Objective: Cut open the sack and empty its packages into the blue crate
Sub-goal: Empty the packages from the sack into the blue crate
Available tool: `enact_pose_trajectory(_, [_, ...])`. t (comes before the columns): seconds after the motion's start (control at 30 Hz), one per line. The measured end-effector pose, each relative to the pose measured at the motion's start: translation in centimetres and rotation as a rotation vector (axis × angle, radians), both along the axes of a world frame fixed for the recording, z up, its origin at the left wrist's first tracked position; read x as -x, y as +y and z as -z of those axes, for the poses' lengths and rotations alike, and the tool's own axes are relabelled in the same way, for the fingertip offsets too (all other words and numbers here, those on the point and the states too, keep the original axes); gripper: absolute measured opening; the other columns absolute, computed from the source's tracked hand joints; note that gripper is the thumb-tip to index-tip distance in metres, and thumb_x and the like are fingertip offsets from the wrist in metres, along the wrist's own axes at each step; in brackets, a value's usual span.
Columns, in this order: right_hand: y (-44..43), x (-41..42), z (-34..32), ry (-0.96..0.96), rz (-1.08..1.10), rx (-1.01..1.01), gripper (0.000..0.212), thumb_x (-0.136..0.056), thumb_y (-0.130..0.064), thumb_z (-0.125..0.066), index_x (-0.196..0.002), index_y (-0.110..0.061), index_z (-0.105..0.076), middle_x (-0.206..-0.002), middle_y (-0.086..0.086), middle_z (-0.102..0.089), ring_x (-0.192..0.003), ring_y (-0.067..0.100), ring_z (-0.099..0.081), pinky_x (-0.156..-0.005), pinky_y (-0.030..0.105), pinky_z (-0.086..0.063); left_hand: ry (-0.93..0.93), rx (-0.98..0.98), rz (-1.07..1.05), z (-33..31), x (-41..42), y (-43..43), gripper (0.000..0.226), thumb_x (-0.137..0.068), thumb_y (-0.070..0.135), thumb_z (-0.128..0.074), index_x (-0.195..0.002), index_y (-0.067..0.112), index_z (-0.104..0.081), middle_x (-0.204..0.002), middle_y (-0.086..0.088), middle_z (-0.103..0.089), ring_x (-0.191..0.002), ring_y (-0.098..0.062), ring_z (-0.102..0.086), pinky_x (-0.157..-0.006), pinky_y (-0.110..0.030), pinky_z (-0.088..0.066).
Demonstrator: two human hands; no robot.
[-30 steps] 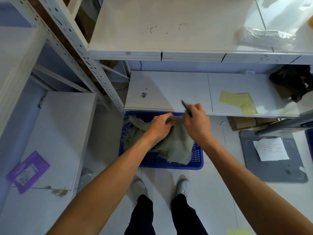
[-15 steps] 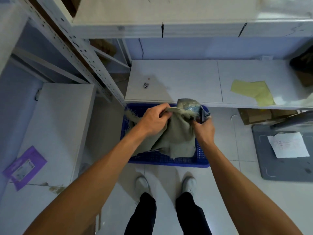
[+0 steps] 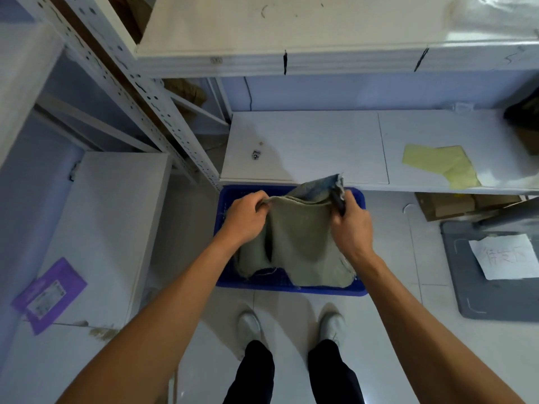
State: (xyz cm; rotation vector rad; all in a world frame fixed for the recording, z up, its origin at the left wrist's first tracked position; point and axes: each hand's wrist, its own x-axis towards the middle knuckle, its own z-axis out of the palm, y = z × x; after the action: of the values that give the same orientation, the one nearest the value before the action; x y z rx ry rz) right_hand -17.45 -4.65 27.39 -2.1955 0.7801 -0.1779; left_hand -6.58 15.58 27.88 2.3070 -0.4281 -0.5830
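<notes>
Sack (image 3: 303, 243) held by its upper edge above the crate (image 3: 357, 291), lower part draped down into it. Left hand (image 3: 245, 220) closed on the top-left edge of the cloth; right hand (image 3: 351, 225) closed on the top-right corner together with a dark tool (image 3: 337, 201), exact kind unclear. Crate on the floor just in front of the low shelf (image 3: 306, 147). Yellow paper (image 3: 440, 164) on the shelf, well right of the hands. No packages visible.
</notes>
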Motion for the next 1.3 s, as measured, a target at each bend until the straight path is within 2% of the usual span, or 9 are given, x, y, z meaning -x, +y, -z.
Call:
enact_pose_trajectory(0.1, [0.2,-0.1,0.6,-0.024,-0.013,0.080,0.013,-0.095,-0.007,-0.052,-0.104,-0.015,-0.057,-0.064,-0.002,-0.054,-0.050,0.009,-0.045,-0.044,0.027,-0.031,-0.053,-0.058,0.043,0.4,-0.2,0.2,0.015,-0.099,0.016,-0.054,-0.090,0.024,-0.063,-0.089,0.000,-0.066,-0.085,-0.024,-0.062,-0.077,-0.049,-0.054])
enact_pose_trajectory(0.2, [0.4,0.2,0.6,0.048,-0.041,0.073,0.012,-0.100,-0.013,-0.048,-0.109,-0.016,-0.055,-0.072,0.001,-0.062,-0.061,0.024,-0.059,-0.055,0.037,-0.051,-0.056,-0.113,0.072,0.6,0.1,0.0,0.021,-0.098,0.008,-0.054,-0.106,0.017,-0.070,-0.100,-0.007,-0.069,-0.093,-0.028,-0.063,-0.080,-0.045,-0.053])
enact_pose_trajectory(0.47, [-0.3,-0.3,-1.7,-0.084,-0.105,0.198,0.008,-0.099,-0.014,-0.048,-0.100,-0.020,-0.053,-0.067,-0.013,-0.048,-0.056,0.003,-0.046,-0.052,0.030,-0.033,-0.012,-0.091,0.097,-0.9,0.7,-0.8,0.028,-0.100,0.007,-0.052,-0.116,0.015,-0.073,-0.101,-0.002,-0.069,-0.092,-0.021,-0.063,-0.078,-0.033,-0.051])
enact_pose_trajectory(0.57, [-0.5,0.1,-2.2,-0.028,-0.145,0.212,0.008,-0.099,-0.014,-0.048,-0.102,-0.019,-0.053,-0.073,-0.005,-0.056,-0.063,0.021,-0.055,-0.058,0.034,-0.040,-0.021,-0.082,0.094,-0.5,0.5,-0.8,0.029,-0.099,0.007,-0.053,-0.119,0.015,-0.073,-0.112,-0.007,-0.071,-0.100,-0.024,-0.064,-0.087,-0.039,-0.054])
enact_pose_trajectory(0.73, [-1.3,0.2,-3.7,-0.066,-0.121,0.229,0.006,-0.093,-0.010,-0.052,-0.095,-0.016,-0.053,-0.067,-0.010,-0.049,-0.066,0.031,-0.053,-0.059,0.032,-0.026,-0.009,-0.047,0.126,-1.1,0.7,-1.3,0.025,-0.099,0.011,-0.055,-0.114,0.018,-0.073,-0.109,-0.004,-0.068,-0.100,-0.022,-0.063,-0.089,-0.041,-0.053])
enact_pose_trajectory(0.83, [-1.9,-0.5,-4.2,-0.159,-0.128,0.273,0.017,-0.089,-0.008,-0.056,-0.104,-0.015,-0.058,-0.086,0.010,-0.068,-0.078,0.039,-0.061,-0.061,0.035,-0.036,-0.016,0.064,0.051,-1.4,1.6,-1.5,0.020,-0.098,0.012,-0.058,-0.109,0.016,-0.075,-0.105,-0.004,-0.070,-0.095,-0.020,-0.065,-0.082,-0.033,-0.052])
enact_pose_trajectory(1.0, [-2.3,-1.5,-5.6,-0.192,-0.142,0.346,0.017,-0.088,-0.015,-0.052,-0.103,-0.014,-0.060,-0.092,0.013,-0.070,-0.079,0.040,-0.063,-0.060,0.040,-0.043,0.001,0.122,-0.032,-2.2,1.6,-2.0,0.018,-0.099,0.012,-0.061,-0.107,0.012,-0.077,-0.096,0.007,-0.069,-0.086,-0.004,-0.064,-0.073,-0.012,-0.048])
enact_pose_trajectory(1.13, [-1.4,-2.0,-5.9,-0.140,-0.187,0.355,0.013,-0.091,-0.014,-0.050,-0.101,-0.014,-0.059,-0.093,0.010,-0.069,-0.077,0.038,-0.062,-0.057,0.038,-0.039,0.072,0.095,-0.056,-3.2,1.3,-2.2,0.015,-0.099,0.017,-0.063,-0.100,0.014,-0.078,-0.085,0.008,-0.070,-0.092,-0.020,-0.069,-0.075,-0.024,-0.050])
enact_pose_trajectory(1.3, [-2.0,-3.1,-6.2,-0.189,-0.125,0.289,0.013,-0.092,-0.012,-0.055,-0.104,-0.015,-0.060,-0.094,0.005,-0.069,-0.078,0.033,-0.062,-0.059,0.038,-0.042,0.204,0.226,-0.192,-5.0,1.0,-3.0,0.023,-0.099,0.024,-0.063,-0.085,0.036,-0.078,-0.092,0.000,-0.078,-0.092,-0.018,-0.072,-0.088,-0.042,-0.058])
